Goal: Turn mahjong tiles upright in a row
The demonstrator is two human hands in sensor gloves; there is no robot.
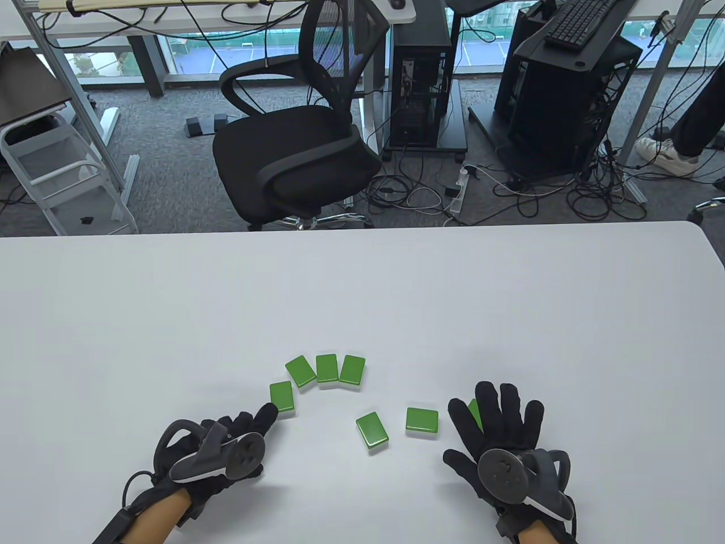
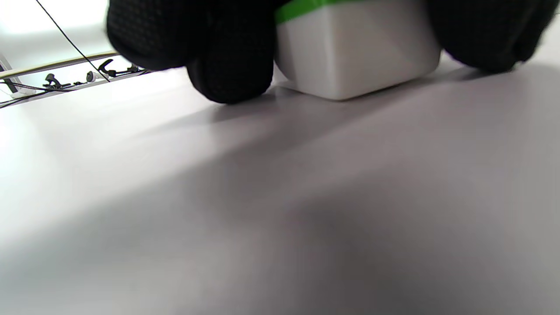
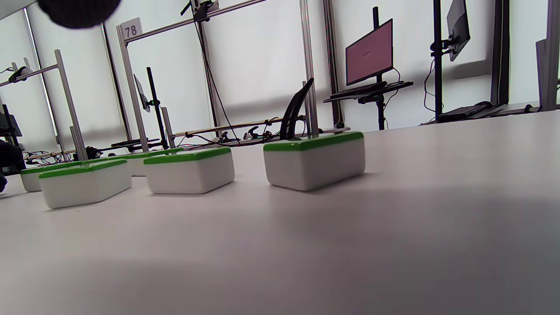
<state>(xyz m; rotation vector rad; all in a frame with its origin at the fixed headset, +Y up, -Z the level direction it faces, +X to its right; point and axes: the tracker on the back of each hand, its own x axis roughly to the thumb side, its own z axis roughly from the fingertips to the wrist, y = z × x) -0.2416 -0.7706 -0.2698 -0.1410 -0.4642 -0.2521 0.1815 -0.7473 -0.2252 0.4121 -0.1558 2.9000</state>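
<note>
The left hand (image 1: 226,447) is pinching the leftmost tile (image 1: 281,397), lying flat just beyond its fingertips (image 2: 232,65), long axis pointing away. The right hand (image 1: 504,436) is lying spread, holding nothing, beside the others.

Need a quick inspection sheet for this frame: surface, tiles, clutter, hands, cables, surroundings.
Surface: white table, matte.
Tiles: seven seen, all flat, green backs up; four in an arc, two loose, one partly hidden under the right hand.
Clutter: nothing seen.
Hands: left hand fingers touch the arc's end tile; right hand spread flat over a tile.
Cables: glove lead at left wrist; floor tangle.
Surroundings: office chair, PC towers, desks.
</note>
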